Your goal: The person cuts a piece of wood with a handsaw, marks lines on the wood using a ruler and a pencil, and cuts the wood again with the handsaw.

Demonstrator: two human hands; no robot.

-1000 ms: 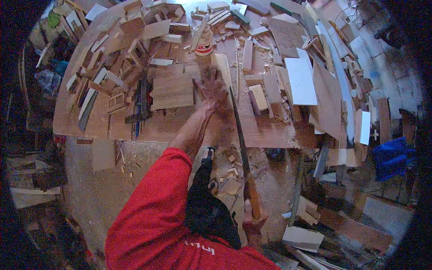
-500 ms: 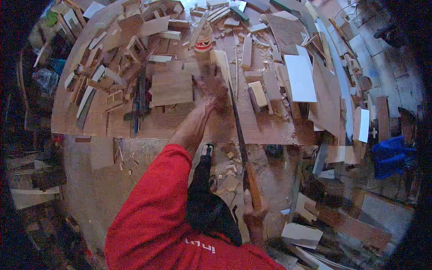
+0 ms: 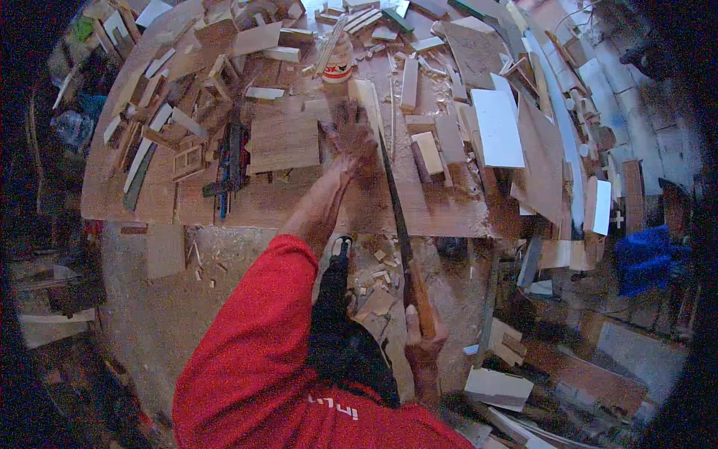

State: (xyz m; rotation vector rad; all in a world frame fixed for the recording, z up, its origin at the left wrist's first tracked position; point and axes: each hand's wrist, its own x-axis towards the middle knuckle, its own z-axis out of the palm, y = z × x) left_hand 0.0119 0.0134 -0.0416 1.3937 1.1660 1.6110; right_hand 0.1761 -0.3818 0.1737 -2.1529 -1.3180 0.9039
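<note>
Right hand point(image 3: 425, 340) is closed round the wooden handle of a long dark-bladed tool point(image 3: 420, 299), lower centre; both sit higher, nearer the bench point(image 3: 262, 208) edge than 1 s ago. Blade runs up alongside pale wood strip point(image 3: 363, 91), upper centre. Left hand point(image 3: 353, 138), fingers spread, same spot by the strip. White tub point(image 3: 338, 69) above, unmoved.

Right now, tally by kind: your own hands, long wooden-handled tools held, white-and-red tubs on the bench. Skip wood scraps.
Left hand and right hand: 2
Long wooden-handled tool: 1
White-and-red tub: 1
Total: 4
</note>
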